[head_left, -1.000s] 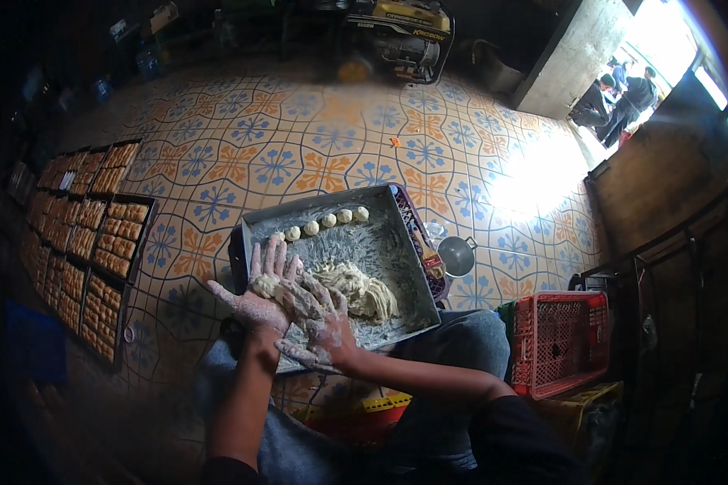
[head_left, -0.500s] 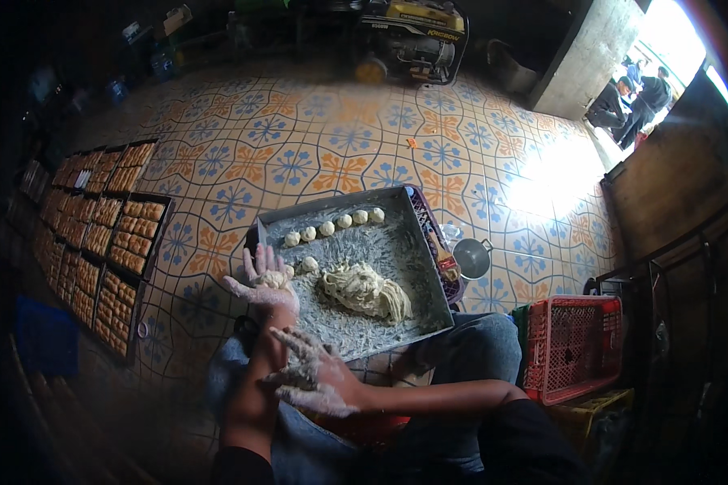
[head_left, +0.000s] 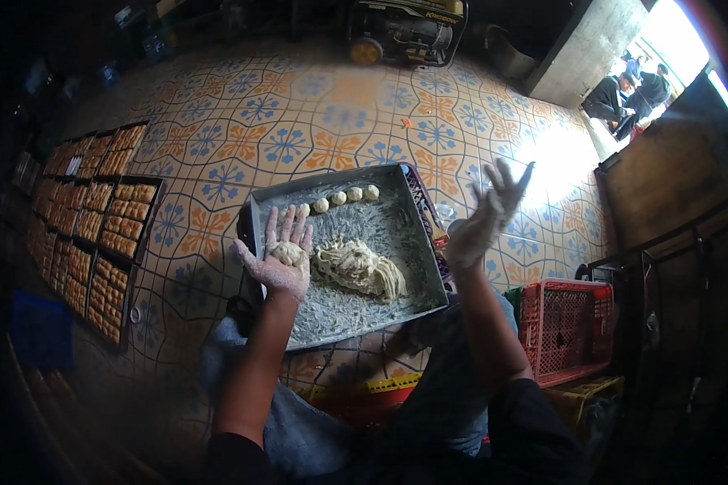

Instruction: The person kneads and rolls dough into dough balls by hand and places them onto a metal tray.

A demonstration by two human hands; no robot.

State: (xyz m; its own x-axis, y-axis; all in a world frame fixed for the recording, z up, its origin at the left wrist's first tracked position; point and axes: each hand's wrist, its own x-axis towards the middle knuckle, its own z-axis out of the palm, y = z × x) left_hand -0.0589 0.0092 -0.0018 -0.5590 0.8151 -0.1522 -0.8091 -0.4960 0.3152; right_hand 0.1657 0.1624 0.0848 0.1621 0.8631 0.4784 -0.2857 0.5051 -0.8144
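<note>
My left hand is palm up over the left side of a square metal tray, fingers stretched out. A small dough ball lies on its palm. Raised past the tray's right edge, my right hand has its fingers apart and nothing in it; flour and dough coat the skin. A big ragged mass of dough sits in the floury tray. Along the far side runs a row of dough balls, its left end partly behind my left fingers.
Baking trays of browned buns cover the floor at left. A red plastic crate stands at right. Under the tray is a purple crate. At the back are a generator and, by the bright doorway, other people.
My right hand has swung up and right, from beside my left forearm to beyond the tray's right edge. My left hand has opened flatter, the dough ball still on its palm.
</note>
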